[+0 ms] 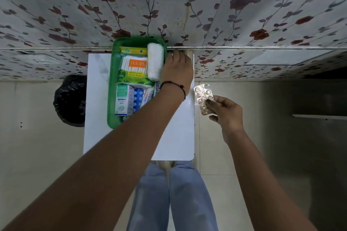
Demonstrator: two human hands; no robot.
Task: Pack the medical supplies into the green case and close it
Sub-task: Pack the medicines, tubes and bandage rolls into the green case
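The green case lies open on the small white table, at its far left. Inside it are a cotton swab packet, a white gauze roll, an Optibex box, a blue pill strip and other packets. My left hand reaches across and rests on the case's right edge beside the gauze roll; what it grips is hidden. My right hand holds a silver blister pack in the air just past the table's right edge.
A floral-papered wall runs behind the table. A bin lined with a black bag stands on the floor left of the table. My legs in blue jeans show below the table's near edge.
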